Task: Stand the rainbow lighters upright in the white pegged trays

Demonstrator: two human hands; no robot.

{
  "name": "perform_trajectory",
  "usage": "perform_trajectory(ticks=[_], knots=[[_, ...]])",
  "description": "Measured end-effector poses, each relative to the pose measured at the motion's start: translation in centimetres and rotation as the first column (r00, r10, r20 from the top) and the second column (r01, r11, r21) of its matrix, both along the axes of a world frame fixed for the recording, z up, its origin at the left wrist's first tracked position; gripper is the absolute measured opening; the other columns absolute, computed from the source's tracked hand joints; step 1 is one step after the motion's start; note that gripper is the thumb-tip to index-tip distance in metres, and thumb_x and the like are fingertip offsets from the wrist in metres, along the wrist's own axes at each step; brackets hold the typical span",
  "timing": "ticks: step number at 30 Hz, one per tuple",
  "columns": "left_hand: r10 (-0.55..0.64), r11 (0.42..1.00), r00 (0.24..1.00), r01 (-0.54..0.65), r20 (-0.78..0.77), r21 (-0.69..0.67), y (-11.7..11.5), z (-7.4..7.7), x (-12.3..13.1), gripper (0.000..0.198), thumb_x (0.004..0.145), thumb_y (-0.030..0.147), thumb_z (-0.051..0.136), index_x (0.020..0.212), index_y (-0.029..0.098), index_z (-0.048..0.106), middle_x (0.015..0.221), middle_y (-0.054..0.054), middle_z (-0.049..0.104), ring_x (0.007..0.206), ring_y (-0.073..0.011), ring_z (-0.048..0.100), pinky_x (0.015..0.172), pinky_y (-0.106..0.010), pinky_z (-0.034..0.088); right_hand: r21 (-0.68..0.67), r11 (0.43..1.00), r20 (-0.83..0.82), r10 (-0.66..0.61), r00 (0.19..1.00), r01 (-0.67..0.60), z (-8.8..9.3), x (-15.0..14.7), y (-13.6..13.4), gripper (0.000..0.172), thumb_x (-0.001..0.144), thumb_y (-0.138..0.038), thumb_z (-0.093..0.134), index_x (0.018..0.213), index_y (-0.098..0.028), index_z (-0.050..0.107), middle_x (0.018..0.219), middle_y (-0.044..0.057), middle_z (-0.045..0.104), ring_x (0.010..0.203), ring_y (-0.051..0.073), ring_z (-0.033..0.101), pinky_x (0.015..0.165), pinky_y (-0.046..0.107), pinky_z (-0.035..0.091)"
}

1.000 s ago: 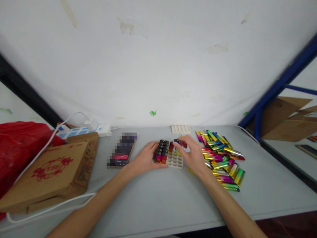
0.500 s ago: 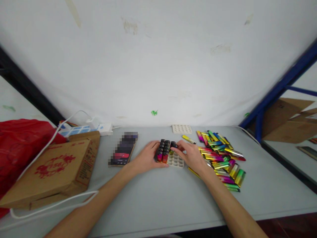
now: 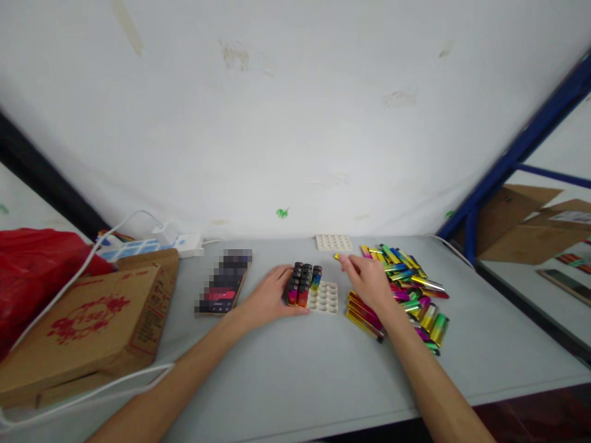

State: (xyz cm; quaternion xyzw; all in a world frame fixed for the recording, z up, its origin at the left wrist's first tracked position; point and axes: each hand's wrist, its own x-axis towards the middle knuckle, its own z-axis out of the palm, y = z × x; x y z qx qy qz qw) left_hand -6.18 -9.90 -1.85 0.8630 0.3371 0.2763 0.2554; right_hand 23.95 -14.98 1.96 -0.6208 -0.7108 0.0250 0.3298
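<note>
A white tray (image 3: 329, 298) with rows of pockets lies on the table. Upright lighters (image 3: 303, 284) with black tops and shiny coloured bodies fill its left side, and a blue-yellow lighter (image 3: 316, 278) stands beside them. My left hand (image 3: 272, 294) is wrapped around the left side of the tray and the standing lighters, thumb along the near edge. Beyond the tray, my right hand (image 3: 364, 277) pinches a yellow lighter (image 3: 338, 257), whose far part is hidden by the fingers. Right of that hand spreads a pile of metallic lighters (image 3: 422, 307).
A second white pocketed tray (image 3: 333, 242) lies by the wall. To the left are a phone (image 3: 225, 283), a cardboard box (image 3: 87, 326), a red bag (image 3: 41, 258), a power strip (image 3: 189, 244) and a white cable. A blue metal post (image 3: 471, 237) stands at right.
My right hand has left the tray and moved up and right to the yellow lighter. A blue-yellow lighter now stands in the tray where it was. My left hand stays on the tray.
</note>
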Motion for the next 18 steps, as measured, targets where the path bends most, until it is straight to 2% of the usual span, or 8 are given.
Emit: perform_trajectory(ticks=[2, 4, 6, 8, 11, 14, 16, 18], knots=[[0.01, 1.0, 1.0, -0.01, 0.0, 0.002, 0.1, -0.3, 0.0, 0.094, 0.07, 0.063, 0.108, 0.148, 0.025, 0.071, 0.153, -0.017, 0.073, 0.146, -0.0423, 0.068, 0.132, -0.059, 0.051, 0.072, 0.989, 0.045, -0.131, 0.99, 0.127, -0.5, 1.9, 0.7, 0.047, 0.12, -0.05, 0.047, 0.102, -0.021, 0.08, 0.099, 0.015, 0.082, 0.094, 0.031, 0.076, 0.091, 0.04, 0.054], [0.016, 1.0, 1.0, -0.016, 0.005, 0.011, 0.2, -0.5, -0.1, 0.094, 0.07, 0.063, 0.108, 0.148, 0.025, 0.072, 0.153, -0.017, 0.073, 0.146, -0.043, 0.067, 0.132, -0.06, 0.052, 0.09, 0.968, 0.127, -0.243, 0.962, 0.233, -1.5, 3.5, 1.3, 0.041, 0.116, -0.04, 0.051, 0.131, -0.015, 0.079, 0.132, 0.024, 0.08, 0.127, 0.037, 0.073, 0.112, 0.047, 0.053], [0.016, 1.0, 1.0, -0.016, 0.009, 0.015, 0.3, -0.6, -0.1, 0.093, 0.07, 0.062, 0.108, 0.148, 0.026, 0.072, 0.154, -0.017, 0.072, 0.147, -0.0431, 0.067, 0.132, -0.06, 0.052, 0.016, 0.95, 0.225, -0.307, 0.925, 0.312, -2.5, 4.6, 1.7, 0.048, 0.114, -0.036, 0.053, 0.149, -0.011, 0.073, 0.157, 0.027, 0.071, 0.149, 0.04, 0.063, 0.125, 0.054, 0.047], [0.013, 1.0, 1.0, -0.013, 0.007, 0.013, 0.3, -0.5, -0.1, 0.093, 0.071, 0.062, 0.108, 0.149, 0.027, 0.072, 0.154, -0.017, 0.072, 0.148, -0.0428, 0.067, 0.132, -0.059, 0.051, -0.094, 0.929, 0.296, -0.316, 0.901, 0.357, -3.2, 5.1, 1.8, 0.051, 0.115, -0.034, 0.051, 0.158, -0.013, 0.069, 0.166, 0.025, 0.067, 0.156, 0.039, 0.059, 0.129, 0.058, 0.043], [0.01, 1.0, 1.0, -0.01, -0.003, 0.001, 0.2, -0.3, -0.1, 0.094, 0.071, 0.063, 0.108, 0.148, 0.025, 0.072, 0.155, -0.018, 0.072, 0.149, -0.0431, 0.067, 0.134, -0.059, 0.05, -0.168, 0.922, 0.333, -0.281, 0.9, 0.35, -3.1, 5.3, 1.8, 0.046, 0.116, -0.03, 0.05, 0.153, -0.019, 0.075, 0.161, 0.02, 0.073, 0.151, 0.036, 0.066, 0.127, 0.057, 0.046], [0.015, 1.0, 1.0, -0.015, -0.017, -0.015, 0.1, -0.1, -0.1, 0.095, 0.071, 0.065, 0.107, 0.149, 0.023, 0.072, 0.157, -0.019, 0.071, 0.151, -0.0441, 0.065, 0.136, -0.059, 0.048, -0.206, 0.938, 0.332, -0.202, 0.922, 0.279, -2.1, 5.1, 1.7, 0.034, 0.115, -0.028, 0.055, 0.127, -0.021, 0.086, 0.132, 0.017, 0.086, 0.126, 0.034, 0.079, 0.113, 0.048, 0.055], [0.014, 1.0, 1.0, -0.014, -0.017, -0.017, 0.1, 0.0, -0.1, 0.095, 0.071, 0.066, 0.107, 0.149, 0.024, 0.071, 0.157, -0.019, 0.071, 0.151, -0.0436, 0.065, 0.136, -0.058, 0.048, -0.231, 0.946, 0.308, -0.151, 0.939, 0.227, -1.5, 5.0, 1.6, 0.028, 0.113, -0.025, 0.06, 0.114, -0.021, 0.089, 0.116, 0.015, 0.089, 0.113, 0.032, 0.082, 0.105, 0.043, 0.057], [0.006, 1.0, 1.0, -0.006, -0.013, -0.012, 0.1, 0.0, -0.1, 0.094, 0.071, 0.066, 0.107, 0.149, 0.026, 0.072, 0.157, -0.018, 0.071, 0.15, -0.0425, 0.066, 0.135, -0.056, 0.049, -0.217, 0.957, 0.276, -0.131, 0.952, 0.194, -1.2, 4.8, 1.5, 0.023, 0.109, -0.02, 0.066, 0.115, -0.02, 0.089, 0.118, 0.014, 0.089, 0.114, 0.031, 0.082, 0.104, 0.04, 0.057]])
